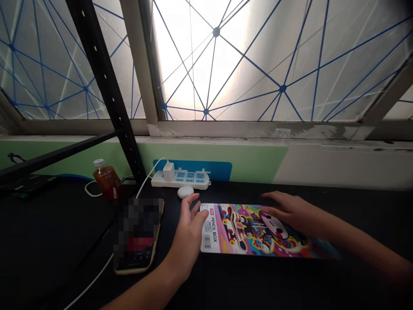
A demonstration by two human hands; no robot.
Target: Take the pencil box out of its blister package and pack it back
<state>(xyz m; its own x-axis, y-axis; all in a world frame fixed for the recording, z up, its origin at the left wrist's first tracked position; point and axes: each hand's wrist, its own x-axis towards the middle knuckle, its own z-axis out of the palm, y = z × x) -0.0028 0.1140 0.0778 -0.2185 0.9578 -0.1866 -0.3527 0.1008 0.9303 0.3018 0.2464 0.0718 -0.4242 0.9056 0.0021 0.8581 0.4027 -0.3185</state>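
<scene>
A flat, brightly printed pencil box (248, 230) lies on the black table, its white label with barcode towards the left. My left hand (189, 234) is beside the box's left end, thumb apart from the fingers, the thumb tip overlapping the upper left edge. Whether it presses on the box I cannot tell. Over the box's right half, my right hand (290, 211) reaches across with fingers stretched out, partly covering the printed cartoon face. The box's right end is blurred and partly hidden under my right forearm.
Left of my left hand lies a phone (142, 237) with a white cable. A small white rounded case (185, 192) sits before a white power strip (193, 178). Further left are an orange drink bottle (108, 178) and a black metal post (109, 94). Windows stand behind.
</scene>
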